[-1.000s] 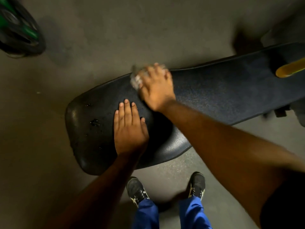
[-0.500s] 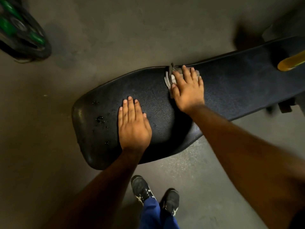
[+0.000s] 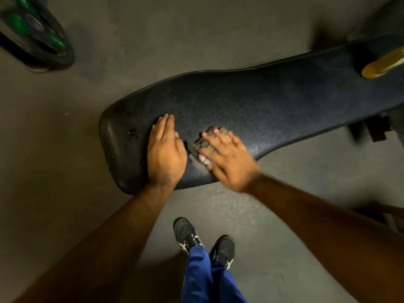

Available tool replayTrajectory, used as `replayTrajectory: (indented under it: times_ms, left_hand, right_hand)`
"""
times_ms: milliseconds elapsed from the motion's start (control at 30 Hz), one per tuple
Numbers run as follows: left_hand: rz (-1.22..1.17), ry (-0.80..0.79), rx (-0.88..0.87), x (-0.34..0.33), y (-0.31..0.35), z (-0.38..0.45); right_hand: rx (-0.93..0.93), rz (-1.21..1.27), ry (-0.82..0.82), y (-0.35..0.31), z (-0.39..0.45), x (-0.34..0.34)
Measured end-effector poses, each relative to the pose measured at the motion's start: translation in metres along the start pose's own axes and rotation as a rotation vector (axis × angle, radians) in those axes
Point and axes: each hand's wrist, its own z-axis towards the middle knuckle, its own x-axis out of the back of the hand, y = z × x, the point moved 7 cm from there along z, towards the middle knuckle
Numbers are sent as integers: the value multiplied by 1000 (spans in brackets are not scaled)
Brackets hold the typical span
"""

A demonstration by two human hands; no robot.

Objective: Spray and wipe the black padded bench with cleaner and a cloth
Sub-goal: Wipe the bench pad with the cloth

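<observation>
Head view: the right hand (image 3: 229,162) is pressing a crumpled grey cloth (image 3: 205,147) flat-fingered near the rounded end of the grainy black padded table (image 3: 284,106); the left hand (image 3: 165,154) is lying flat, fingers together, beside droplets (image 3: 133,133).

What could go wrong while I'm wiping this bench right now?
Droplets beyond the left hand could be missed, because the cloth under the right hand is on its other side. The left hand braces on a wet-looking padded bench and might slip. The yellow object at the far end could get knocked.
</observation>
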Motion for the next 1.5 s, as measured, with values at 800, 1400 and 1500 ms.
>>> replayTrajectory:
  times_ms: [800, 1400, 1500]
  left_hand:
    - [295, 33, 95, 11, -60, -15]
    - [271, 79, 73, 25, -83, -17]
    - [274, 84, 74, 25, -83, -18]
  right_hand:
    - [-263, 31, -17, -30, 102, 2]
    - [8, 79, -26, -71, 206, 11]
    - [-96, 91, 12, -36, 225, 22]
